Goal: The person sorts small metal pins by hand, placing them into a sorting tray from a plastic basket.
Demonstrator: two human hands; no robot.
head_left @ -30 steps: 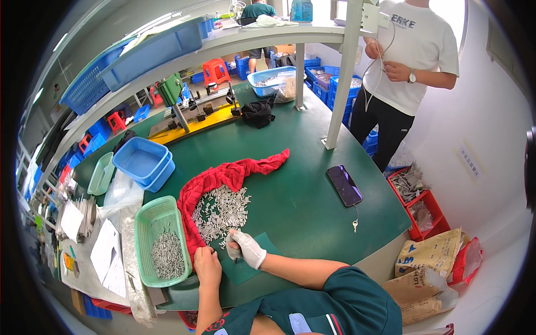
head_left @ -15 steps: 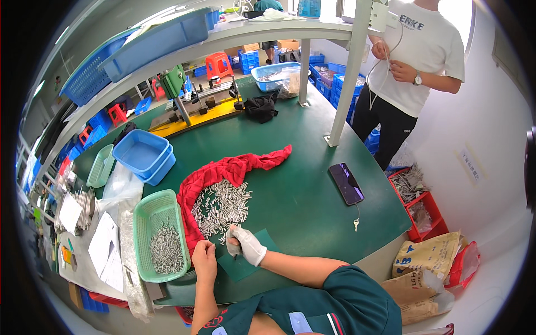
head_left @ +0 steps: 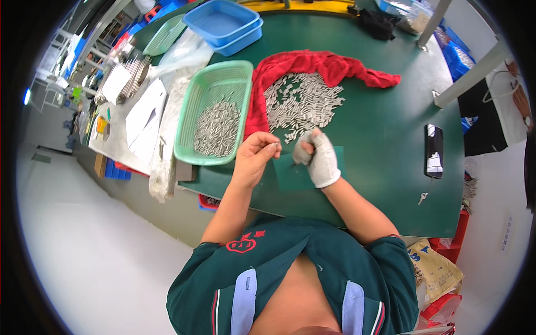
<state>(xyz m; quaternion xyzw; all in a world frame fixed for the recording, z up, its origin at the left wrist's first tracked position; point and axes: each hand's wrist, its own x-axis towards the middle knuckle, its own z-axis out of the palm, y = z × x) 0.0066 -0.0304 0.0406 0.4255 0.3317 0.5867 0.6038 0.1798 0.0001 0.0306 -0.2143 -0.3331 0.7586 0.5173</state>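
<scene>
My bare left hand (head_left: 257, 158) is raised over the near table edge, thumb and forefinger pinched together. A tiny light bit shows at its fingertips, too small to name. Close by on the right, my right hand (head_left: 321, 161) wears a whitish glove with some bare fingertips and is curled closed. What it grips is hidden; a thin dark tip shows below its fingers. Beneath it lies a green square sheet (head_left: 285, 177). Just beyond the hands, many short metal pins (head_left: 307, 103) are spread out, bordered by a bunched red cloth (head_left: 349, 66).
A green basket (head_left: 187, 120) of similar pins stands left of the cloth. Blue tubs (head_left: 223, 42) sit behind it; papers (head_left: 146, 120) lie farther left. On the right are a phone (head_left: 434, 151) and a key (head_left: 423, 197). A shelf post (head_left: 466, 75) stands at far right, with a person behind.
The view has tilted downward, so the table appears higher and more of my torso shows. My hands stay near each other in front of the pins, both still closed.
</scene>
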